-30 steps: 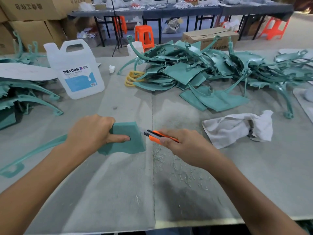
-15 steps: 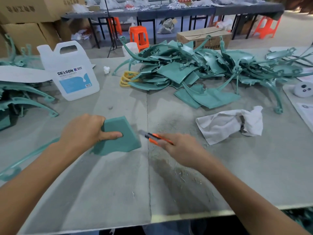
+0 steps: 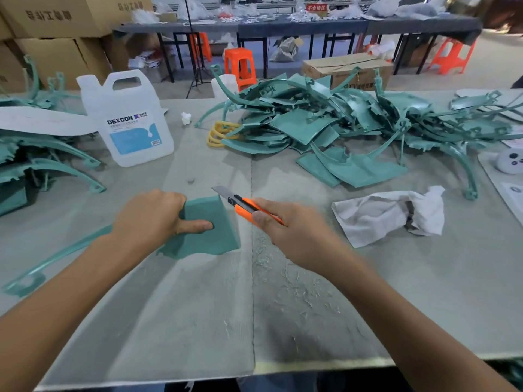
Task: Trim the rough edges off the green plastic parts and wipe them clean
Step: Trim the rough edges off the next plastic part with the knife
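Two grey sheets cover the bench, butted at a seam that runs away from me between my hands. Pale green shavings lie scattered just right of that seam. The room beyond is a workshop. It holds long dark tables loaded with white clutter, orange plastic stools in front of them, and stacked brown cardboard cartons at far left.

My left hand grasps the flat green plastic part near the bench centre, with the thumb laid across its top face and the fingers curled over its left edge. The part rests on the left sheet. Its long curved arm runs toward the lower left, partly hidden under my forearm. My right hand is clenched round the orange-and-black utility knife. The blade is extended and points up-left, just beside the part's far right corner. I cannot tell whether the blade touches the plastic.

A tangled heap of green plastic parts occupies the far right of the bench. A yellow coil at its left end is partly buried. A crumpled white cloth lies right of the knife. A white plastic jug labelled DEXCON stands at far left, beside a second stack of green parts cut off by the frame edge. A round white object at the right edge is too cropped to identify. The small print on the jug label is illegible.
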Motion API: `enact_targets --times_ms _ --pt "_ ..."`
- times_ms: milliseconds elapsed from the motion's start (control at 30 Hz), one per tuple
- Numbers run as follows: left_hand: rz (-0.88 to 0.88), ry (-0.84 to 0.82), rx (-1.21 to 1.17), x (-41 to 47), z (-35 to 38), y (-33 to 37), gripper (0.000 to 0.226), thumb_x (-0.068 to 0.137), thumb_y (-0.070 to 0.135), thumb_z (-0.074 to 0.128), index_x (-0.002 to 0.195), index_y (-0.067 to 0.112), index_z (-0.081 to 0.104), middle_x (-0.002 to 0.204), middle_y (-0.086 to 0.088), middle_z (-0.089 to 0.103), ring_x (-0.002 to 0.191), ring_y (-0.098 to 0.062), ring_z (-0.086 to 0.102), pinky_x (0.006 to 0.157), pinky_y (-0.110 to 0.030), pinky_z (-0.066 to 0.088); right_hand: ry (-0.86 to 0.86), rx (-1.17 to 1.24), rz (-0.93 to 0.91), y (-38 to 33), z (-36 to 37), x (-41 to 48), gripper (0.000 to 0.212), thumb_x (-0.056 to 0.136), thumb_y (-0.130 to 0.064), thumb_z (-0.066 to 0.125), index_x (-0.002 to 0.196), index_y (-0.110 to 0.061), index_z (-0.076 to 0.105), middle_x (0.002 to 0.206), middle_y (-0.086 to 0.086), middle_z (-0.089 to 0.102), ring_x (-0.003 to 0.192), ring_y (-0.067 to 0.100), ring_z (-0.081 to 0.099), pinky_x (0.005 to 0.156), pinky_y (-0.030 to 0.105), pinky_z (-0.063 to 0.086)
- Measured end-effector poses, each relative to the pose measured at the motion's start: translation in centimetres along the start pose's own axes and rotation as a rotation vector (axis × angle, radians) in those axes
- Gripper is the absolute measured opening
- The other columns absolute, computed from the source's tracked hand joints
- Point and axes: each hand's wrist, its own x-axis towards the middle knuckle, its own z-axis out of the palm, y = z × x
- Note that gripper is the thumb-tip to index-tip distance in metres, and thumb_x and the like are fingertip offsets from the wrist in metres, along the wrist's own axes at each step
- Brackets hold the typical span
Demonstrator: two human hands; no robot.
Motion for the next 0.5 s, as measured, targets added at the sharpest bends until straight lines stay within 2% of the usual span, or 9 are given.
enact_targets --times_ms 67,167,300,400,500 --pt "-0.020 0.008 0.000 -0.1 0.1 0.0 0.081 0.052 0.097 0.035 0.066 0.020 0.055 0.058 0.001 0.055 0.055 -0.019 0.052 0.045 -0.032 0.031 -0.020 -0.070 0.018 0.1 1.1 -0.2 0.033 0.107 -0.047 0.036 0.137 -0.048 0.051 0.070 -0.007 0.058 0.065 0.013 0.056 0.057 0.034 0.039" --pt "-0.077 -0.002 -0.032 -0.5 0.4 0.0 0.084 0.049 0.099 0.033 0.066 0.020 0.056 0.059 -0.001 0.055 0.055 -0.020 0.053 0.046 -0.031 0.034 -0.026 -0.133 0.075 0.3 2.7 -1.7 0.040 0.107 -0.053 0.028 0.142 -0.046 0.045 0.079 -0.005 0.062 0.077 0.028 0.062 0.067 0.038 0.048" --pt "-0.112 -0.022 -0.040 -0.5 0.1 0.3 0.081 0.051 0.097 0.036 0.066 0.020 0.053 0.060 -0.003 0.054 0.055 -0.020 0.052 0.046 -0.032 0.031 0.018 -0.255 0.081 0.4 3.8 -2.0 0.042 0.107 -0.054 0.024 0.146 -0.043 0.038 0.088 0.005 0.068 0.079 0.035 0.062 0.072 0.043 0.053" --pt "-0.133 -0.038 -0.056 -0.6 -0.1 0.3 0.080 0.051 0.096 0.037 0.065 0.019 0.052 0.061 -0.004 0.055 0.055 -0.021 0.053 0.047 -0.032 0.029 0.006 -0.285 0.103 1.0 4.4 -1.2 0.040 0.108 -0.054 0.025 0.137 -0.040 0.048 0.093 0.005 0.070 0.084 0.036 0.064 0.070 0.040 0.050" --pt "-0.116 -0.035 -0.041 -0.8 -0.1 0.5 0.081 0.050 0.097 0.034 0.065 0.019 0.051 0.059 -0.003 0.055 0.055 -0.021 0.053 0.046 -0.032 0.029 -0.134 -0.293 0.178 2.2 5.4 -1.5 0.035 0.107 -0.051 0.032 0.128 -0.039 0.058 0.108 0.006 0.071 0.101 0.035 0.065 0.072 0.038 0.043"
